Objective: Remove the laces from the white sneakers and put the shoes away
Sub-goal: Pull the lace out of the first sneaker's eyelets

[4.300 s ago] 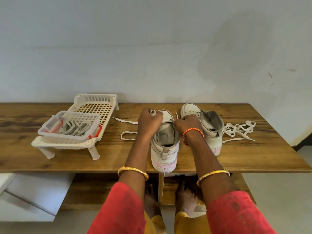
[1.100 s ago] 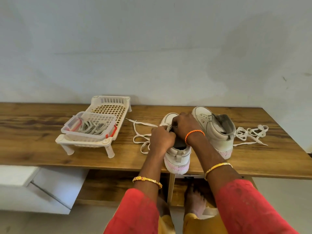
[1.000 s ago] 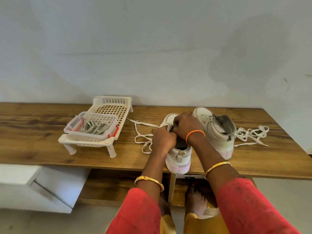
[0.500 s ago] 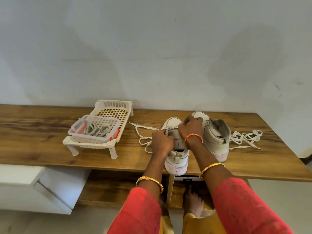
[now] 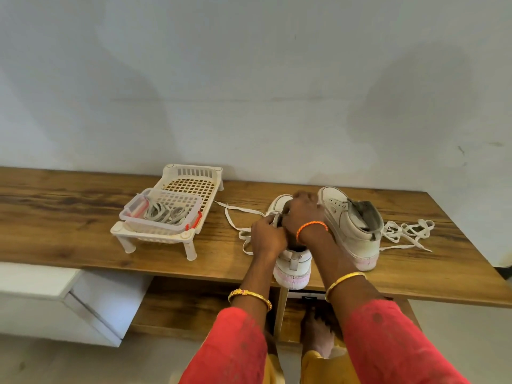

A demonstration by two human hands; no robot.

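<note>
Nearest, at the tabletop [image 5: 69, 245] front edge: near sneaker [image 5: 294, 268], heel overhanging. Over its throat, left hand [image 5: 267, 238] pinching the lace [image 5: 238, 231] – right hand [image 5: 303, 214] curled around the tongue area. Just right, second sneaker [image 5: 350, 225], unlaced, its loose lace [image 5: 407, 234] heaped beside. Farther left, white rack [image 5: 166, 234] carrying a basket [image 5: 160, 217] of grey bands. No readable writing – labels too small.

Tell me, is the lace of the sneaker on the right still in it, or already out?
Out. The right sneaker shows bare eyelets, and a loose lace lies heaped on the wooden table beside it.
</note>
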